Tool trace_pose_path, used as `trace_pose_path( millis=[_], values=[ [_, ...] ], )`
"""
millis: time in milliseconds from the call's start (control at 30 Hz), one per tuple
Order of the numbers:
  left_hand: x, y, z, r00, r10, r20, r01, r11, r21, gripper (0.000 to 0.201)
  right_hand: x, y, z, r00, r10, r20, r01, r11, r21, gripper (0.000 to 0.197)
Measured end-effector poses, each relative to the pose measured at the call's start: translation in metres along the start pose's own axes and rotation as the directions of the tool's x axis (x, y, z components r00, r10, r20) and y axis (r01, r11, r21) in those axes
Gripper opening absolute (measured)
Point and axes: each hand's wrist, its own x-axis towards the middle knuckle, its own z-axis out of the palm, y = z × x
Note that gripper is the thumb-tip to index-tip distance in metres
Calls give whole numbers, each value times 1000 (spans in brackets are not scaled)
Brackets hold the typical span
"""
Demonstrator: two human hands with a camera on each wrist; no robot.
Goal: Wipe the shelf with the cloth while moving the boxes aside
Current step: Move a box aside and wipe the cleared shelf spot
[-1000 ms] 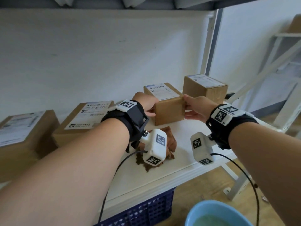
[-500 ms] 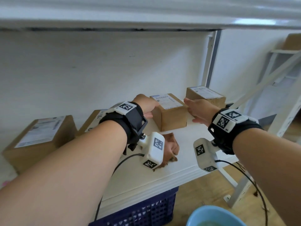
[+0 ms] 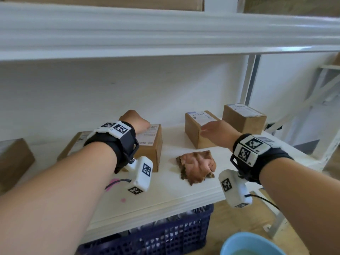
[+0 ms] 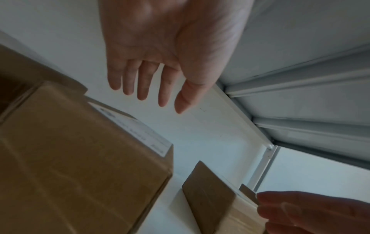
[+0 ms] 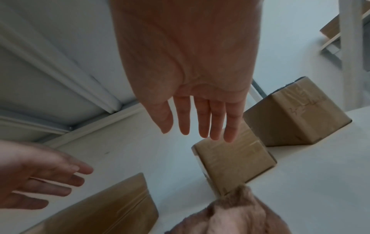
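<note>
On the white shelf point(image 3: 165, 192) a crumpled brown cloth point(image 3: 196, 166) point(image 5: 236, 218) lies loose near the front edge, with no hand on it. My left hand point(image 3: 137, 119) point(image 4: 166, 88) hovers open, fingers straight, over a labelled cardboard box point(image 3: 150, 146) point(image 4: 80, 158). My right hand point(image 3: 215, 131) point(image 5: 192, 126) is open too, held just in front of and above the middle box point(image 3: 192, 133) point(image 5: 234, 158). A third box point(image 3: 242, 118) point(image 5: 296, 117) stands further right by the shelf post.
A flat box point(image 3: 73, 144) and another box point(image 3: 12, 159) sit at the shelf's left. The upper shelf board point(image 3: 165, 34) hangs low overhead. Below are a dark blue crate point(image 3: 156, 236) and a light blue basin point(image 3: 248, 245). Pink marks point(image 3: 114, 181) stain the shelf.
Both hands have let go of the box they held between them. My left hand has moved left over another box, and the cloth now lies uncovered.
</note>
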Motion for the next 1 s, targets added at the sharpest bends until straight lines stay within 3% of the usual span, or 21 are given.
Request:
trace_pose_path(
  millis=[167, 333, 467, 633, 733, 867, 1000],
  values=[
    [-3, -4, 10, 997, 17, 79, -18, 1000, 13, 33, -5, -4, 17, 998, -25, 57, 28, 998, -48, 31],
    [-8, -5, 22, 988, -6, 154, -6, 997, 77, 67, -6, 0, 29, 994, -16, 104, 19, 999, -36, 30],
    [-8, -8, 31, 989, -22, 145, -12, 973, 233, 93, -9, 1, 39, 990, 3, 140, -5, 1000, 13, 28],
    [-7, -8, 31, 993, -46, 111, 27, 985, 169, 91, -11, 0, 43, 987, -45, 157, 42, 999, 23, 31],
    [-7, -6, 29, 996, -50, 79, 43, 995, 91, 87, -7, -4, 45, 983, -50, 178, 15, 982, 191, 29],
    [-9, 16, 18, 1000, -12, -8, 11, 993, -121, 85, -9, -16, 43, 946, -130, 296, 6, 923, 386, 36],
    [-12, 54, 4, 986, 91, -138, -131, 939, -318, 53, 0, -26, 27, 957, -153, 245, -25, 801, 598, 45]
  ],
)
